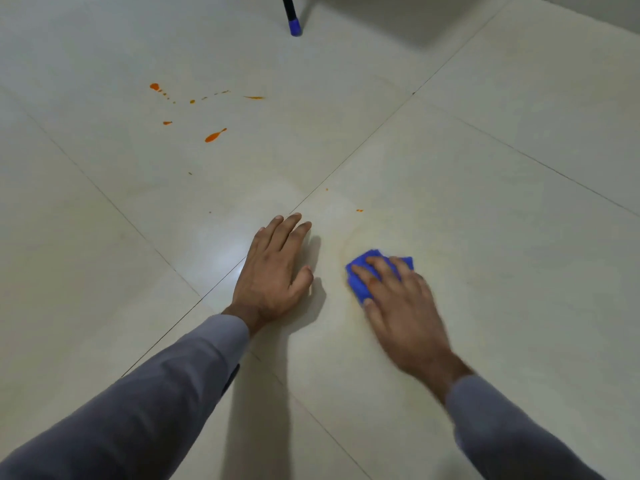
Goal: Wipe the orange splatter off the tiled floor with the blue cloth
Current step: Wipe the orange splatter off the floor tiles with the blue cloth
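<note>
My right hand (398, 299) presses the folded blue cloth (360, 271) flat onto the pale tiled floor (485, 202), fingers spread over it; the hand is motion-blurred. A faint yellowish smear rings the cloth. My left hand (273, 271) rests flat on the floor just left of it, fingers straight. Orange splatter (214, 135) lies on the tile farther away to the upper left, as several drops and streaks. Two tiny orange specks (359, 210) sit just beyond the cloth.
A dark pole with a blue tip (294, 26) stands on the floor at the top centre. A pale wall base or furniture edge (450, 15) runs along the top right. Grout lines cross the floor diagonally.
</note>
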